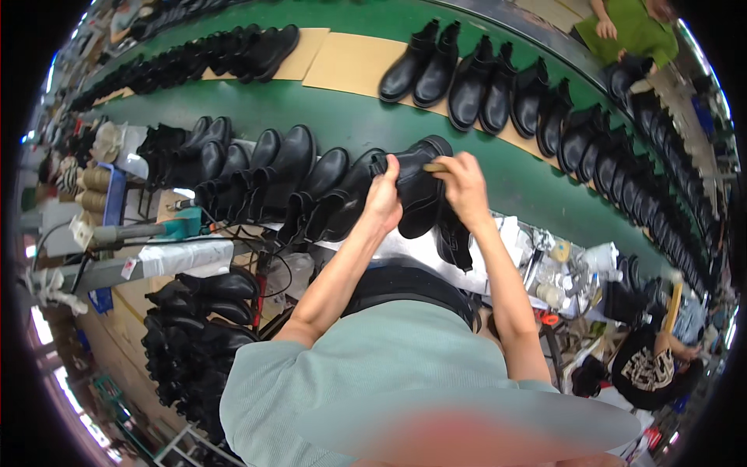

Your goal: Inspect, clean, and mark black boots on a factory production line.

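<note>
A black ankle boot (415,185) is held up in front of me. My left hand (384,199) grips it on its left side, with the thumb pointing up along the leather. My right hand (465,191) pinches a small tan piece (435,167) against the boot's upper right part. I cannot make out exactly what that piece is. Another black boot (455,241) stands below my right wrist, partly covered by it. Close to my left hand, several black boots (331,210) lean together on the metal bench.
A green conveyor belt (350,117) crosses ahead, with cardboard strips (354,61) and rows of black boots (472,84) on it. Clear plastic containers (556,272) sit at right. More boots are piled at lower left (183,335). Another person in green (638,31) stands at the far right.
</note>
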The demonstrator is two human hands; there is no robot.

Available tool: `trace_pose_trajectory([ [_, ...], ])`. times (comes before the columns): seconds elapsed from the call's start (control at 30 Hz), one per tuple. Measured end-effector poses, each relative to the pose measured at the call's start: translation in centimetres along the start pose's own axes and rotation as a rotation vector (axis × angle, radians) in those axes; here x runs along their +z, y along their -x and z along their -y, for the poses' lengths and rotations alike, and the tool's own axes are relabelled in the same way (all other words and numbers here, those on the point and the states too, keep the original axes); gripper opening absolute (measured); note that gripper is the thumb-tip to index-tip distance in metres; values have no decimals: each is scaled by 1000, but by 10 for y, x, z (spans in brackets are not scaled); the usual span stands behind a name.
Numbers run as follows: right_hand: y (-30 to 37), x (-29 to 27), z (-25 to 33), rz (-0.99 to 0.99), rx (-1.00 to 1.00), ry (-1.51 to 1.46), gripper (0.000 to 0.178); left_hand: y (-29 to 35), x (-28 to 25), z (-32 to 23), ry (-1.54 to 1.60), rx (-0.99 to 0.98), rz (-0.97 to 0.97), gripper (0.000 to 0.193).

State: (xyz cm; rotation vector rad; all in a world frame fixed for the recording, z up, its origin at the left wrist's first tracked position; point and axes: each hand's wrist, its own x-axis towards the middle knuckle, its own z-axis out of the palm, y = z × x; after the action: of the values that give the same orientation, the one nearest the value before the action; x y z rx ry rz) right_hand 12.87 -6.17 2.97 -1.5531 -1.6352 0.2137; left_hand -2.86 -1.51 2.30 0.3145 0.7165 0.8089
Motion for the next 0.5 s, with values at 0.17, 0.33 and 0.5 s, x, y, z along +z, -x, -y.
trace_pose_trajectory([
  [0.17, -3, -19, 8, -95, 80, -64, 18, -3, 2, 8, -14, -5, 64, 49],
  [0.33, -1, 12, -1, -54, -18, -32, 13, 1, -9, 2, 69, -32, 86, 49],
  [0.5, 5, 3, 0, -216, 225, -82, 26, 3, -13, 0, -52, 19, 114, 58],
])
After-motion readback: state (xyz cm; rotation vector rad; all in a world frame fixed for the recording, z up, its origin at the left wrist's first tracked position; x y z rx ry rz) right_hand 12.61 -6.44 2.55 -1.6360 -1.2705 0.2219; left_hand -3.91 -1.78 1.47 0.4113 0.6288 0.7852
